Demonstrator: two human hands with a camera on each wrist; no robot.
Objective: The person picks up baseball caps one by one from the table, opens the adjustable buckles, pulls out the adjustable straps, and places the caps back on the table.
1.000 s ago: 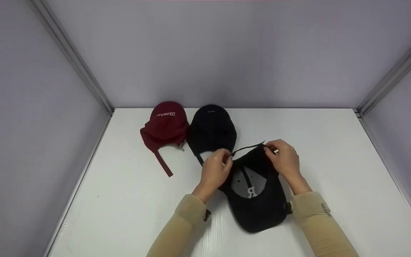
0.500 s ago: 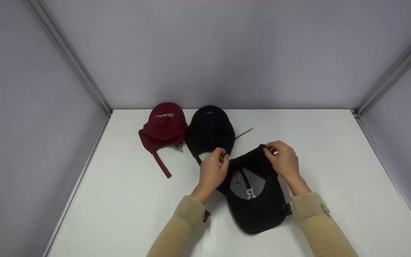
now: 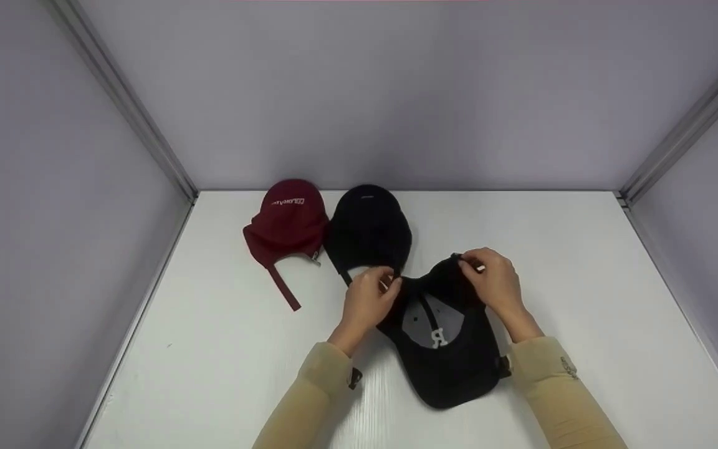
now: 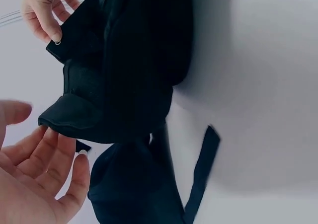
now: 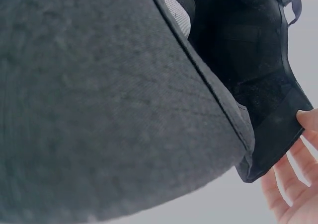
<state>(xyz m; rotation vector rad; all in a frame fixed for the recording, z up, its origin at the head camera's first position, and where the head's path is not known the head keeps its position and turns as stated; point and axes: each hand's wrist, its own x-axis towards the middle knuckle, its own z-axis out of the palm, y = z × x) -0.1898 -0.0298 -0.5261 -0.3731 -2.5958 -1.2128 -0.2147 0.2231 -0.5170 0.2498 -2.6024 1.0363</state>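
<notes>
A black baseball cap [image 3: 452, 374] lies with its inside facing up and its brim toward me; a white letter shows inside. My right hand [image 3: 496, 284] pinches its right back corner, thumb inside and fingers outside in the right wrist view. My left hand [image 3: 365, 299] is at the left back corner. In the left wrist view the fingers [image 4: 47, 154] touch the cap's edge from outside, while the thumb stands apart from it, blurred. No strap is seen spanning the back opening. A second black cap [image 3: 368, 227] lies just behind my left hand.
A dark red cap [image 3: 290, 218] with white lettering lies left of the second black cap, its loose strap [image 3: 284, 287] pointing toward me. The white table [image 3: 209, 349] meets grey walls [image 3: 359, 93] at the back and sides.
The strap stretched between my hands came loose from the right side, swung up behind the cap, and is now out of sight. My left hand shifted slightly left and toward me; the right stayed nearly still.
</notes>
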